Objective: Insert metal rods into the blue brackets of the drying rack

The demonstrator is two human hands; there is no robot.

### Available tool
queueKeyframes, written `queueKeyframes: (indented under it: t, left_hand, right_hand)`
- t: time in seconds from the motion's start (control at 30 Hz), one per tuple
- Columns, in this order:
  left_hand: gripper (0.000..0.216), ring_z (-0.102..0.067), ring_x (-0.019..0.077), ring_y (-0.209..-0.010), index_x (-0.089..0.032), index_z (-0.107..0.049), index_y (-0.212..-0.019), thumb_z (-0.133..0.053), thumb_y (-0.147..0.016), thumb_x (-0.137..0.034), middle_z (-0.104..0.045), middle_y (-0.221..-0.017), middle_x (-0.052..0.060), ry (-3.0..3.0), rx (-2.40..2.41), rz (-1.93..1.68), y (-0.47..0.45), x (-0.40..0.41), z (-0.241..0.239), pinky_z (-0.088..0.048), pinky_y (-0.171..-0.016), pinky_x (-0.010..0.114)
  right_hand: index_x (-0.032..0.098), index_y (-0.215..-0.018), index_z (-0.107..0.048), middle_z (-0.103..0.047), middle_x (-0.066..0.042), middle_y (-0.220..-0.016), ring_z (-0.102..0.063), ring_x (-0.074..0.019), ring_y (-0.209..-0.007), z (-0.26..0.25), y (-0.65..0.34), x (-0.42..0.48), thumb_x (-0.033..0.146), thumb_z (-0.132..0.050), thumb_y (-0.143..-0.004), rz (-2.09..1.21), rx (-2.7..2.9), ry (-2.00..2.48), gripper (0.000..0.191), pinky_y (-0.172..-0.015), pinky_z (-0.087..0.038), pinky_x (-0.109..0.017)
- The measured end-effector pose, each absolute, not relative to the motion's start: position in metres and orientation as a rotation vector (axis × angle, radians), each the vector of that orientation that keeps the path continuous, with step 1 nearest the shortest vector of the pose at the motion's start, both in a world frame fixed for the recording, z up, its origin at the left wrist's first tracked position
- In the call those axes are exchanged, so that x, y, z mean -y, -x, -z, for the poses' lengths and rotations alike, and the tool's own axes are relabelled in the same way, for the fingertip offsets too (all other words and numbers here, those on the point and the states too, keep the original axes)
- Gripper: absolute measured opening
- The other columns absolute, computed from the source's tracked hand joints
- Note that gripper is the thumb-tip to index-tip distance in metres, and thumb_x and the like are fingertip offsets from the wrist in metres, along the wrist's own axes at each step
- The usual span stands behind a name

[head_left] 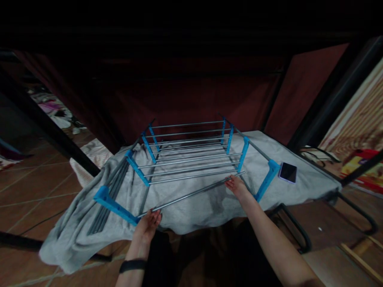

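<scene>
A partly built drying rack (191, 153) of grey metal rods and blue plastic side bars lies on a grey cloth (197, 207). Both hands grip one loose grey rod (191, 194) that slants across the rack's near side. My left hand (148, 225) pinches the rod's left end beside the blue bar (115, 204) at the near left. My right hand (236, 185) grips the rod near its right end, close to the blue bar (266, 180) at the near right. A bundle of spare rods (109, 195) lies along the left side.
A smartphone (287, 172) lies on the cloth at the right. Black metal frame tubes (295, 229) curve under the surface. A tiled floor spreads to the left with clothes (52, 109) on it. A dark red curtain hangs behind.
</scene>
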State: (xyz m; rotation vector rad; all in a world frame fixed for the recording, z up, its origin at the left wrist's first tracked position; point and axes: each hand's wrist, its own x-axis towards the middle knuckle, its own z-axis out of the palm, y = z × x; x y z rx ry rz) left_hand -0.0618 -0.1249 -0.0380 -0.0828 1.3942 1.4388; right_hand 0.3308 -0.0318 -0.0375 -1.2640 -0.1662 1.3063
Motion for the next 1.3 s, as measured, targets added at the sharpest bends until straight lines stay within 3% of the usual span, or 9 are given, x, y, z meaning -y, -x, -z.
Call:
queueKeyframes:
  t: [0.2,0.4,0.5,0.6,0.77,0.83,0.93,1.03,1.3]
  left_hand:
    - [0.031,-0.067,0.0131,-0.065,-0.018,-0.055,-0.075,-0.043,-0.103,-0.009,-0.063,-0.074,0.002,0.057,-1.375,-1.464,0.061,0.127,0.038,-0.059,-0.062,0.027]
    - [0.03,-0.068,0.0125,-0.071,-0.017,-0.062,-0.078,-0.045,-0.102,-0.01,-0.067,-0.077,0.002,-0.058,-1.311,-1.548,0.064,0.133,0.039,-0.059,-0.066,0.026]
    - [0.029,-0.068,0.0125,-0.072,-0.018,-0.064,-0.077,-0.049,-0.099,-0.008,-0.067,-0.075,0.001,-0.084,-1.314,-1.563,0.067,0.134,0.037,-0.059,-0.066,0.026]
    - [0.029,-0.068,0.0123,-0.071,-0.017,-0.064,-0.075,-0.05,-0.099,-0.008,-0.066,-0.073,0.001,-0.096,-1.334,-1.528,0.069,0.135,0.033,-0.059,-0.066,0.026]
    - [0.026,-0.071,0.0133,-0.076,-0.017,-0.068,-0.078,-0.053,-0.098,-0.008,-0.07,-0.079,0.002,-0.181,-1.324,-1.521,0.071,0.141,0.026,-0.06,-0.07,0.027]
    - [0.025,-0.072,0.0141,-0.079,-0.016,-0.069,-0.078,-0.054,-0.097,-0.008,-0.071,-0.082,0.002,-0.199,-1.308,-1.527,0.071,0.143,0.024,-0.061,-0.073,0.029]
    - [0.022,-0.073,0.0143,-0.083,-0.017,-0.07,-0.08,-0.057,-0.096,-0.008,-0.073,-0.088,0.002,-0.233,-1.288,-1.541,0.07,0.147,0.023,-0.061,-0.078,0.03]
    - [0.02,-0.073,0.0146,-0.083,-0.018,-0.07,-0.08,-0.059,-0.094,-0.008,-0.074,-0.089,0.001,-0.268,-1.28,-1.548,0.068,0.15,0.022,-0.061,-0.082,0.031]
    - [0.015,-0.072,0.0173,-0.078,-0.021,-0.069,-0.079,-0.064,-0.09,-0.013,-0.073,-0.078,-0.001,-0.268,-1.32,-1.63,0.075,0.17,0.018,-0.061,-0.087,0.037]
  right_hand:
    - [0.024,-0.08,-0.056,-0.062,0.002,-0.06,-0.061,-0.0136,-0.055,0.04,-0.333,0.032,0.013,-0.056,-0.087,-1.321,0.17,1.286,0.013,-0.062,-0.058,-0.027]
    - [0.023,-0.081,-0.06,-0.068,-0.002,-0.072,-0.066,-0.0148,-0.066,0.044,-0.332,0.045,0.013,-0.055,-0.091,-1.367,0.161,1.28,0.015,-0.069,-0.058,-0.028]
    - [0.019,-0.096,-0.067,-0.072,-0.007,-0.095,-0.07,-0.0172,-0.085,0.046,-0.332,0.055,0.019,-0.056,-0.097,-1.396,0.142,1.273,0.011,-0.079,-0.06,-0.033]
    - [0.019,-0.126,-0.065,-0.067,-0.01,-0.128,-0.067,-0.0221,-0.108,0.046,-0.333,0.063,0.038,-0.064,-0.098,-1.427,0.125,1.263,0.034,-0.091,-0.06,-0.044]
    - [0.021,-0.134,-0.061,-0.062,-0.011,-0.137,-0.065,-0.0244,-0.115,0.046,-0.339,0.075,0.044,-0.066,-0.097,-1.439,0.093,1.248,0.044,-0.096,-0.058,-0.048]
    - [0.02,-0.131,-0.063,-0.064,-0.01,-0.132,-0.066,-0.023,-0.111,0.047,-0.342,0.079,0.042,-0.065,-0.097,-1.437,0.087,1.228,0.04,-0.093,-0.059,-0.046]
    - [0.018,-0.105,-0.069,-0.071,-0.006,-0.099,-0.068,-0.0178,-0.089,0.048,-0.347,0.085,0.022,-0.061,-0.096,-1.426,0.088,1.192,0.012,-0.081,-0.061,-0.036]
    - [0.022,-0.08,-0.064,-0.065,-0.002,-0.072,-0.065,-0.0156,-0.071,0.049,-0.35,0.09,0.007,-0.056,-0.09,-1.417,0.104,1.161,0.019,-0.072,-0.059,-0.03]
    - [0.022,-0.077,-0.059,-0.064,-0.003,-0.071,-0.066,-0.0177,-0.07,0.052,-0.349,0.108,0.011,-0.063,-0.087,-1.495,0.195,1.153,0.015,-0.071,-0.058,-0.032]
